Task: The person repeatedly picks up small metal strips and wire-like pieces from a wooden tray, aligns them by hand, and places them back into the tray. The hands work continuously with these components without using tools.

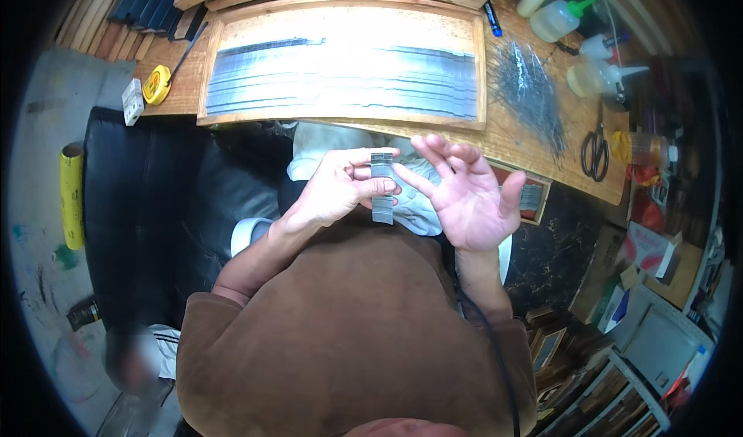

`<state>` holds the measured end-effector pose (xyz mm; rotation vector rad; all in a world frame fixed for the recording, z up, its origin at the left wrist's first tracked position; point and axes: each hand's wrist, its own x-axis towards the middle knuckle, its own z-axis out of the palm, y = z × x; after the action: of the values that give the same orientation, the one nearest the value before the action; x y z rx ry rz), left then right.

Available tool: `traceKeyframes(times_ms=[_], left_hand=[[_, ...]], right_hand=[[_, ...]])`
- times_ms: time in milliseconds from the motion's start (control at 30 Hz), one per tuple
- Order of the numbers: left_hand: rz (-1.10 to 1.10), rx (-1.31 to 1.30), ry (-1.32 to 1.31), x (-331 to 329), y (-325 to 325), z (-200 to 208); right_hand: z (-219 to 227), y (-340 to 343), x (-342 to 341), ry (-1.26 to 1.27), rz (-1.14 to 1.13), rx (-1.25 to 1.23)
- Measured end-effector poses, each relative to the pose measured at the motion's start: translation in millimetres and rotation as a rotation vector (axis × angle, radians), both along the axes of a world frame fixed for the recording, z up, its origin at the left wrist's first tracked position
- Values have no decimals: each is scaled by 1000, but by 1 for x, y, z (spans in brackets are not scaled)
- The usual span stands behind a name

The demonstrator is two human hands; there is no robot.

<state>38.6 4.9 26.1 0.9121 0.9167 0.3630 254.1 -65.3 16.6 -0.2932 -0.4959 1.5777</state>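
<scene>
My left hand (334, 185) pinches a small stack of thin grey strips (381, 209) between thumb and fingers, in front of my chest. The stack stands lengthwise, its upper end at my fingertips and its lower end sticking out below my thumb. Just to the right, my right hand (474, 197) is spread open, palm up, with nothing in it. One of its fingers points at the stack's right side; whether it touches I cannot tell. Beyond both hands, a shallow wooden frame (340, 119) lies on the table, holding overlapping rows of grey strips (433, 85). Glare whitens its middle.
On the wooden table (507, 131) lie loose thin dark strips (530, 89), black scissors (595, 154), a marker (493, 19) and a yellow tape measure (157, 85). A green-capped squeeze bottle (559, 19) stands far right. A black seat (178, 181) is left; a blurred person (143, 359) is lower left.
</scene>
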Motion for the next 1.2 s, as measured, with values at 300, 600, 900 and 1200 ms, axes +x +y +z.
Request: traceKeyframes(times_ms=[300, 600, 900, 1200], left_hand=[[23, 44, -8, -8, -7, -4], [-16, -10, -50, -5, -6, -1], [-3, -74, -96, -4, -7, -1], [-25, -84, -114, -3, -8, 0]], right_hand=[[-1, 3, -8, 168, 13, -84], [-7, 6, -4, 184, 56, -56], [2, 6, -2, 201, 48, -144], [-4, 8, 1, 203, 109, -63]])
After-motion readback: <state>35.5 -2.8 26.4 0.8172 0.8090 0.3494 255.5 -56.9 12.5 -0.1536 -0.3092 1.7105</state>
